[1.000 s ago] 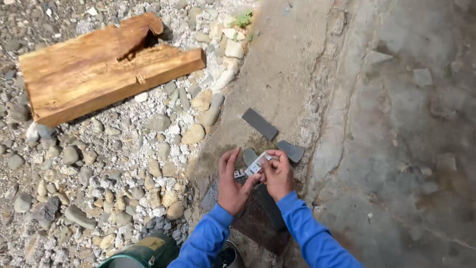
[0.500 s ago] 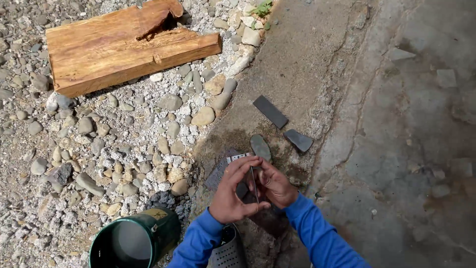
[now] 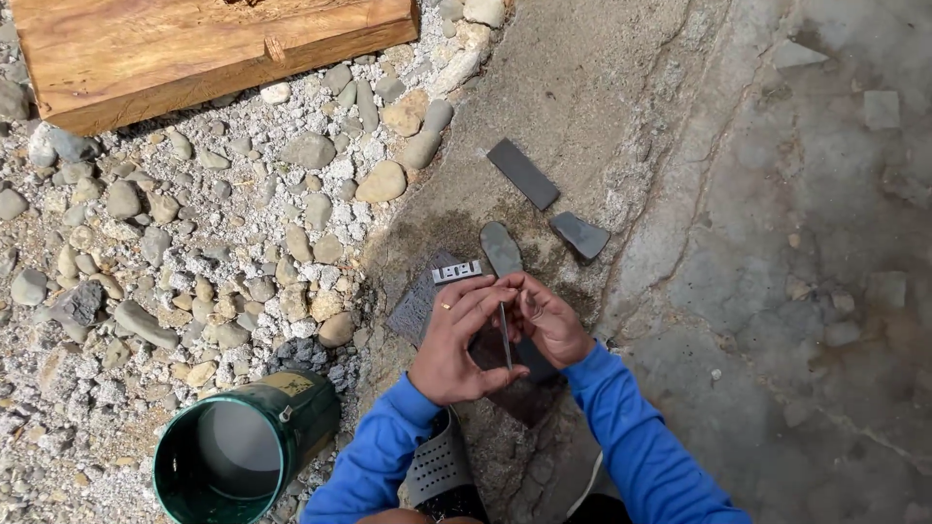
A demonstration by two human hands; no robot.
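Head view: both hands meet over a dark, wet patch of stone ground, and a thin metal blade [image 3: 505,335] stands nearly upright between them. Left hand [image 3: 461,344], with a ring on one finger, has its grip narrow: thumb below and fingertips above pinch the blade's edge-on length. Right hand [image 3: 549,318] curls close beside it, its fingers touching the upper end of the blade; whether that grip truly closes on the metal I cannot tell, since the fingers hide the contact.

Just beyond the hands lie three sharpening stones: a long dark rectangular one [image 3: 522,174], a rounded grey one [image 3: 501,247] and a short wedge-shaped one [image 3: 580,235], all apart from each other. A flat grey slab with a small white label [image 3: 427,291] lies partly under the left hand. A green bucket [image 3: 243,451] lies tipped near the left elbow, at the edge of the pebbles [image 3: 194,243], and a wooden plank [image 3: 194,49] rests well apart at the top.

Risks, as I judge them: the blade is slim and pinched only at its edges, so damp fingers could slip along it and be cut. A loosened pinch would drop it onto the stone, which could nick the edge. An elbow drawn back could knock the bucket.
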